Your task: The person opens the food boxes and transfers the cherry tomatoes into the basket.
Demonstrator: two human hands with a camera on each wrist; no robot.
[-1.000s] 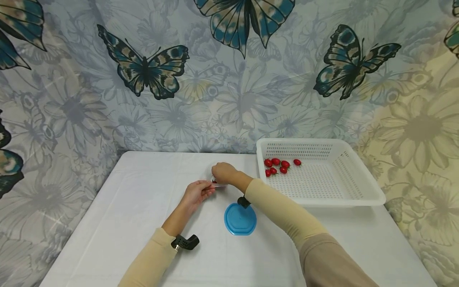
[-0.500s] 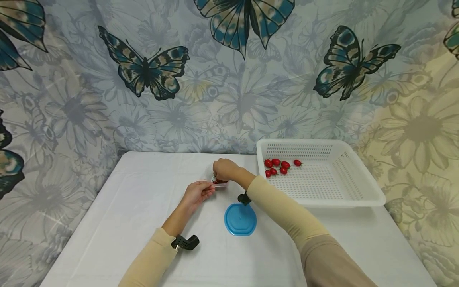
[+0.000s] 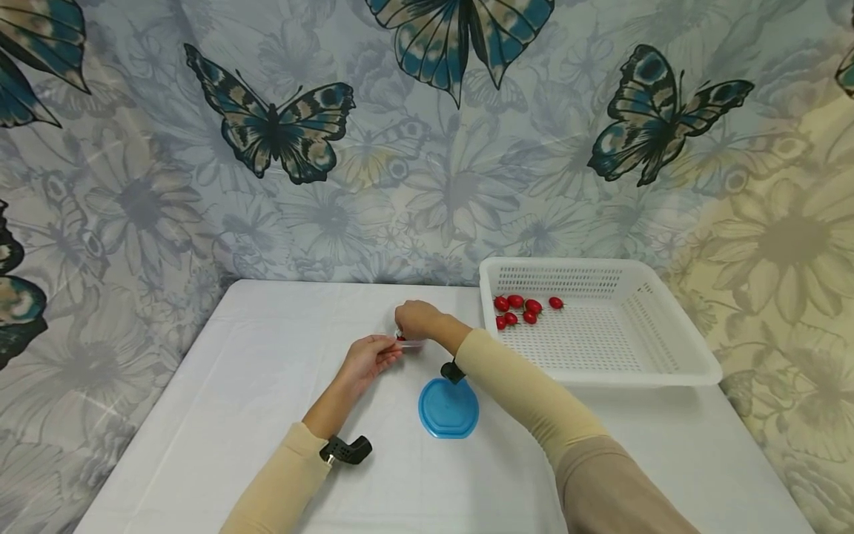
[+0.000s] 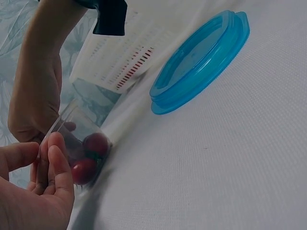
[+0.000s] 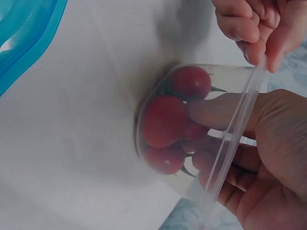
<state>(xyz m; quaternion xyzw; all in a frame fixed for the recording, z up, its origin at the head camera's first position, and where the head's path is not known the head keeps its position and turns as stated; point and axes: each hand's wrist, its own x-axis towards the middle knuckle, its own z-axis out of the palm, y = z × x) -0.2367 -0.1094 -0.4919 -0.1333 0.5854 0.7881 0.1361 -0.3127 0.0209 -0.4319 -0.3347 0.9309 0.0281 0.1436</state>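
My left hand point(image 3: 363, 365) pinches the rim of a clear plastic container point(image 5: 235, 124) between thumb and fingertips. Inside it lie several red cherry tomatoes point(image 5: 164, 120) with green stems, seen through the wall in both wrist views. My right hand point(image 3: 420, 320) reaches down through the container's mouth. In the right wrist view its thumb and curled fingers close around a cherry tomato point(image 5: 195, 130) among the others, partly hidden by them. From the head view the right hand covers most of the container. A round blue lid point(image 3: 448, 408) lies on the table just in front of the hands.
A white perforated basket point(image 3: 640, 367) stands at the back right of the white table point(image 3: 267, 356), with several more cherry tomatoes point(image 3: 532, 306) in its left part. Behind the table hangs a butterfly-patterned cloth point(image 3: 460, 185).
Half a second ago the right hand was slightly to the right and more of the red tomatoes showed below it. Now it covers them more, the container's rim looking flatter. The left hand keeps its hold.
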